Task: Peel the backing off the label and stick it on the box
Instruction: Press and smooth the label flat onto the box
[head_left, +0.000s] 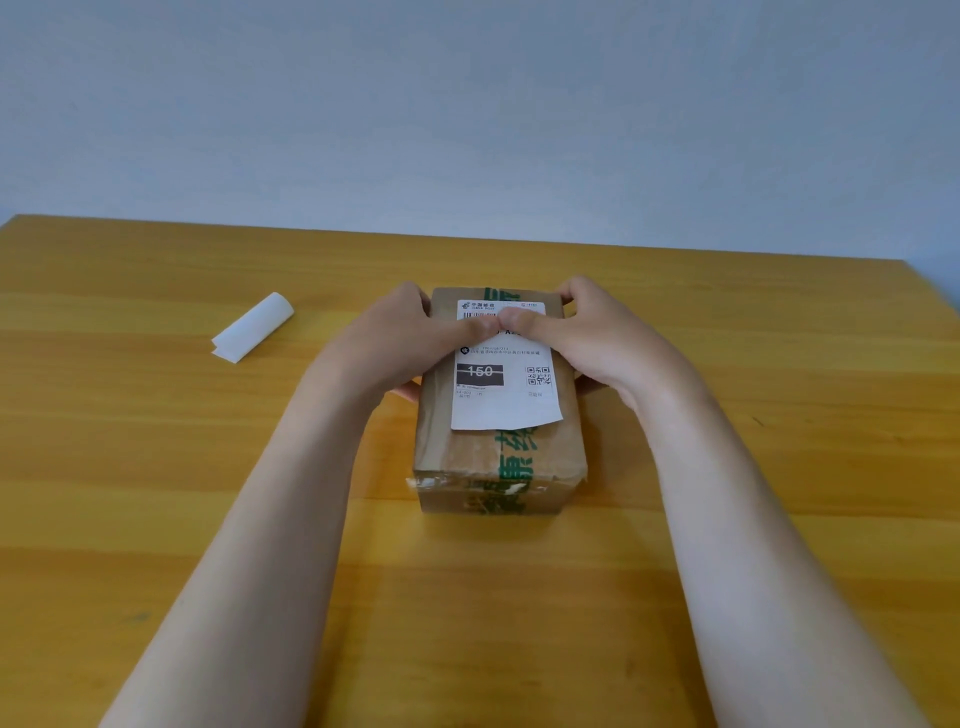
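A brown cardboard box (467, 452) with green-printed tape stands in the middle of the table. A white shipping label (501, 402) with a barcode, a QR code and a black "150" block lies on its top; its near right corner lifts slightly. My left hand (400, 338) holds the box's left side, its thumb pressed on the label's upper part. My right hand (597, 338) holds the right side, its thumb tip meeting the left thumb on the label. The peeled white backing (253, 327) lies curled on the table at the left.
The wooden table (156, 493) runs to a far edge against a pale grey-blue wall (467, 104). Its right edge shows at the upper right.
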